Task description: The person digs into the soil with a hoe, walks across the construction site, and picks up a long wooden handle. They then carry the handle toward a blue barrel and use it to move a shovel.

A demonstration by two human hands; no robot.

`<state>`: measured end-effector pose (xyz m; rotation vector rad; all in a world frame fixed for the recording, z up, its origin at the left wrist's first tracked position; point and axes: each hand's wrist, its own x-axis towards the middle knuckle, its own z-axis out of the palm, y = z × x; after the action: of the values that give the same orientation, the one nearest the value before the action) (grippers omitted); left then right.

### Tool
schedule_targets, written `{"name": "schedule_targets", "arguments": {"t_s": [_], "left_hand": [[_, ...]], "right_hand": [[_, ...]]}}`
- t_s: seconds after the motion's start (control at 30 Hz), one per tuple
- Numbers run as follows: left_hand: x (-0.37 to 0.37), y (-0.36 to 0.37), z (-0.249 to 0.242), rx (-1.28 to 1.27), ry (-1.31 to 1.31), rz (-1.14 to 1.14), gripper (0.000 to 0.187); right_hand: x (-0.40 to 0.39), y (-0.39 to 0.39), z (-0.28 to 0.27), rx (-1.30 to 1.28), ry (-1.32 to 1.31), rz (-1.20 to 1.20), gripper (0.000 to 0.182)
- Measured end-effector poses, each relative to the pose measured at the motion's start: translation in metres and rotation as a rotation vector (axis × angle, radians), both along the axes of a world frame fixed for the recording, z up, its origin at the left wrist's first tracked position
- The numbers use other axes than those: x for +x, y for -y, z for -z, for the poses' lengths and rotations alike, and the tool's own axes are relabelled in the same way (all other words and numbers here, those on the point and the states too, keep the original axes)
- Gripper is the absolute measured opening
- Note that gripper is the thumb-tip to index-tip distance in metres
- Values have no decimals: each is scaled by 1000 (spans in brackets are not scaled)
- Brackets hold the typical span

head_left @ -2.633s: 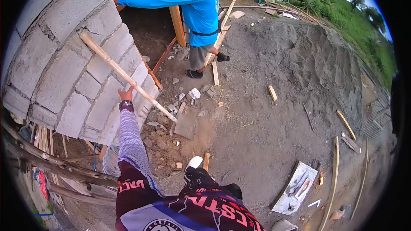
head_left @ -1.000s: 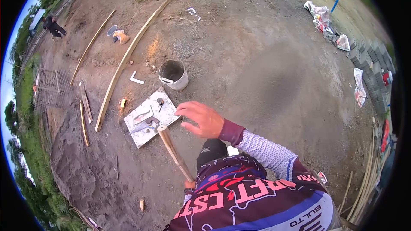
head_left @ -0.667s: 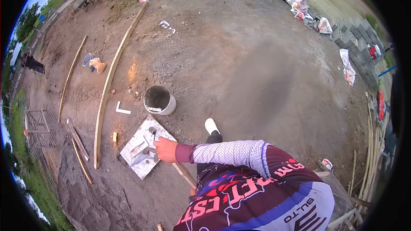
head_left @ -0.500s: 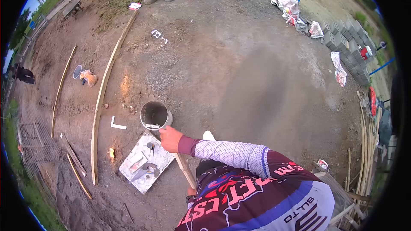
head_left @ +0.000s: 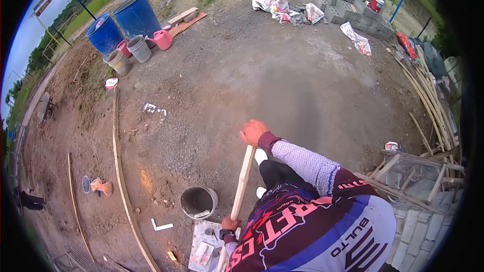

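A long wooden pole slants down past the front of my body, its lower end running out of view behind my shirt. My right hand is closed over the pole's upper end. Lower down, my left hand, with a dark watch at the wrist, wraps round the same pole. Just left of the pole stands a grey bucket with cement-like residue inside. Below it lies a white, stained board carrying a light rectangular float and a small dark object. My shirt hides part of the board.
Long timber strips lie on the ground at left, near a white L-shaped piece. Blue drums, buckets and a pink watering can stand at upper left. Concrete blocks are stacked at upper right; bamboo poles lie at right.
My view has turned to the right. My right hand has moved up and away from the bucket with the pole's top end. My left hand on the pole now shows more fully.
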<state>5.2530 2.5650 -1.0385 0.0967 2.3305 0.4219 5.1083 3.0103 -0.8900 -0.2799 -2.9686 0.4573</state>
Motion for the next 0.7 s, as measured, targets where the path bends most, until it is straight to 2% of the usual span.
{"name": "schedule_targets", "arguments": {"t_s": [0.03, 0.13, 0.17, 0.2, 0.27, 0.33, 0.43, 0.47, 0.53, 0.6, 0.7], "left_hand": [[-26, -24, -36, 47, 54, 39, 49], [-98, -70, -70, 32, -9, 230, 51], [-124, -83, -72, 1, -9, 295, 51], [-152, -99, -78, 4, -21, 307, 51], [-210, -136, -90, -68, 13, 458, 50], [-272, -169, -87, -51, -3, 490, 50], [-354, -245, -123, -111, -20, 631, 45], [-381, -263, -131, -113, -24, 600, 45], [-434, -306, -136, -21, -174, 714, 38], [-480, -360, -174, -7, -212, 760, 32], [-553, -419, -178, 67, -312, 795, 29]], "right_hand": [[5, -25, 1, -26, 10, 62, 35], [12, -89, 14, -67, 106, 237, 37], [14, -108, 23, -58, 7, 269, 34], [11, -130, 48, -46, -23, 294, 34], [2, -163, 62, -62, -47, 430, 33], [-14, -196, 64, -123, 24, 516, 33], [-46, -246, 65, -150, 80, 664, 33], [-56, -261, 61, -168, 85, 667, 34], [-75, -302, 49, -146, 89, 639, 36], [-91, -335, 42, -161, 27, 587, 42], [-119, -378, 1, -193, 83, 528, 49]]}}
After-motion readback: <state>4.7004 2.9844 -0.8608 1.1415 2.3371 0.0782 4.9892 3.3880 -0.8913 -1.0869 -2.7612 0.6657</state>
